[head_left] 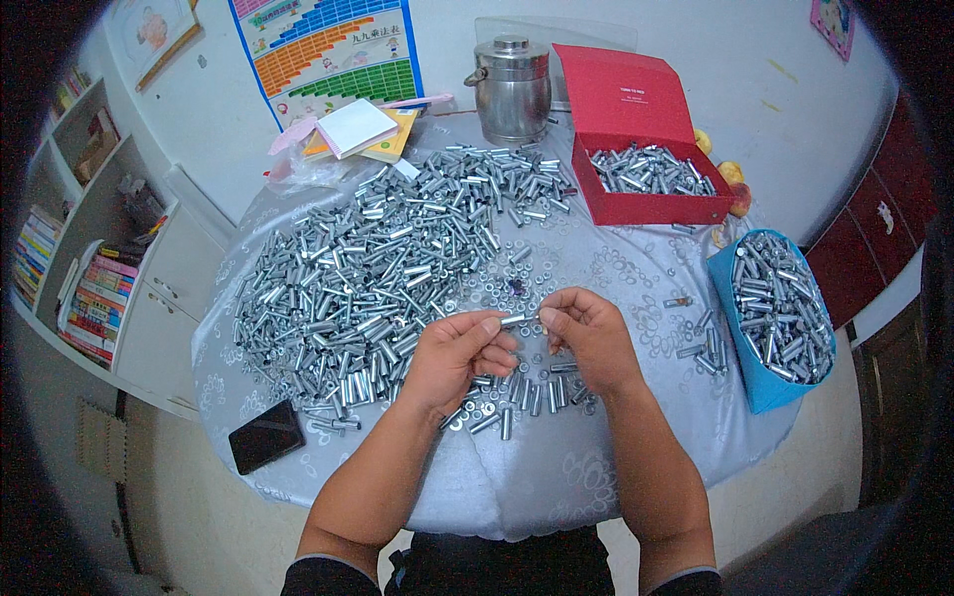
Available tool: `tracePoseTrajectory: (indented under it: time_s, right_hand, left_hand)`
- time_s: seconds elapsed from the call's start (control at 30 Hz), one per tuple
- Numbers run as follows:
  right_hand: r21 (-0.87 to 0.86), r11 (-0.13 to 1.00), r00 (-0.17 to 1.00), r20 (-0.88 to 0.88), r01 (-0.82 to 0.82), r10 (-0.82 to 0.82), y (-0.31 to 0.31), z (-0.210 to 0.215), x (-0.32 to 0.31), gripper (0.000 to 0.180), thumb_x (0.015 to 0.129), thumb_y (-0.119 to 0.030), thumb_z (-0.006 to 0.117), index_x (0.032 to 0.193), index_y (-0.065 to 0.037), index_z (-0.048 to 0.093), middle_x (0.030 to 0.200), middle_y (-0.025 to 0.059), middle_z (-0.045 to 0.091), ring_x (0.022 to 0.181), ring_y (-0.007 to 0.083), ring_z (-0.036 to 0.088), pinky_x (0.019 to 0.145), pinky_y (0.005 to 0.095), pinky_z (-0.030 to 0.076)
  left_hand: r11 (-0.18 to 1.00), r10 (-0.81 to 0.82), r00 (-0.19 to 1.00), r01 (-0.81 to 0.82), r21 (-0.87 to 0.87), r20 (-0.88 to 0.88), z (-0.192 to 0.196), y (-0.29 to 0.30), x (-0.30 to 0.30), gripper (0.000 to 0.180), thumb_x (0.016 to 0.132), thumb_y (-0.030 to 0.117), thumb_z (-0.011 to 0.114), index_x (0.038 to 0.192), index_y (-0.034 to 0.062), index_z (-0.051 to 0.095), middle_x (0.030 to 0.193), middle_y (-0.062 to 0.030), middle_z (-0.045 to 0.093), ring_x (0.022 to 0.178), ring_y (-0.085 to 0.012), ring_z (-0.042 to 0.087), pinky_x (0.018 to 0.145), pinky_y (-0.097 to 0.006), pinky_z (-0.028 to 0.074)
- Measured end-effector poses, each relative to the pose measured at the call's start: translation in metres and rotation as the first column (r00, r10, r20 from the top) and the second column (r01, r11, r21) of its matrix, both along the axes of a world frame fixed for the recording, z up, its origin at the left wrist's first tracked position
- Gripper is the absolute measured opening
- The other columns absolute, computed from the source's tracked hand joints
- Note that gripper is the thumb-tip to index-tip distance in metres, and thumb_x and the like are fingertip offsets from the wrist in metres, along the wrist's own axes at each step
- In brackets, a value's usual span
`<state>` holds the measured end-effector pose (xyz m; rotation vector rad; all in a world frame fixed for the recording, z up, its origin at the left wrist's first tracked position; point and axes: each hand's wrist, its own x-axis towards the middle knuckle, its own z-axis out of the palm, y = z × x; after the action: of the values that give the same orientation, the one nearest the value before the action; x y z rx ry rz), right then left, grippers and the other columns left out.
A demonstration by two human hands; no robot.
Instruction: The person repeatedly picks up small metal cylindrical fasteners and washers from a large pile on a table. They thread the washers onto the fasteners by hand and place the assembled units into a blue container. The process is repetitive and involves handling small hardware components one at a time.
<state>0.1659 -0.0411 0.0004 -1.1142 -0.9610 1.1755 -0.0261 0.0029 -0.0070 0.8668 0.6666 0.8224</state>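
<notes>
Nearer the person than the red box [656, 210], and left of it, head view: a short metal tube [514, 321] sits between both hands. Left hand [459, 360] pinches its left end with thumb and forefinger, other fingers loosely curled; right hand [596, 340] has thumb and forefinger nearly together at the other end, whether gripping tube or some small part, cannot tell. Tube looks light, stiff, smooth; probably slippery, hardly fragile. Best hold: fingertips around the barrel, close to an end.

Surface: silvery patterned tablecloth [497, 485]. Left of the box, a broad heap of metal parts [348, 288]; farther left and nearer, a black phone [266, 437]. Right and nearer, a blue bin [737, 363] of similar parts. Room: steel pot [513, 99] just left of the box, wall chart [333, 55] beyond, bookshelf far left.
</notes>
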Motion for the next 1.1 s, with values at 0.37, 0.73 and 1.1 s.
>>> tracePoseTrajectory:
  time_s: [0.37,0.73,1.1]
  right_hand:
    - [0.057,0.998,0.986,0.165,0.009,-0.018,-0.004,0.002,-0.010,0.018,0.085,-0.009,0.067,0.100,-0.001,0.067,0.081,0.0024,0.065,0.067,0.0078,0.058,0.060,0.0224,0.047]
    - [-0.016,0.988,0.464,0.882,-0.154,0.086,-0.009,-0.003,0.041,0.012,0.076,-0.012,0.068,0.087,-0.007,0.069,0.086,0.0132,0.066,0.078,0.0294,0.063,0.071,0.0374,0.050]
    - [-0.009,1.000,0.807,0.590,-0.028,0.028,-0.008,0.007,0.024,0.010,0.081,-0.009,0.067,0.088,-0.002,0.065,0.077,0.0073,0.063,0.067,0.0159,0.060,0.061,0.0308,0.049]
  left_hand:
    - [0.999,0.008,0.997,-0.006,-0.034,0.071,0.000,-0.001,0.000,0.027,0.095,0.015,0.054,0.112,-0.0050,0.059,0.089,-0.0145,0.069,0.070,-0.0194,0.069,0.060,-0.028,0.058]
    - [0.998,0.034,0.994,-0.028,-0.058,0.107,-0.002,0.002,-0.001,0.024,0.095,0.014,0.054,0.110,-0.0041,0.060,0.088,-0.0154,0.069,0.068,-0.0195,0.069,0.059,-0.027,0.058]
    - [0.999,0.032,0.999,-0.032,-0.005,0.012,-0.001,-0.001,0.002,0.026,0.094,0.014,0.055,0.112,-0.0043,0.059,0.088,-0.0145,0.068,0.069,-0.0194,0.068,0.061,-0.029,0.058]
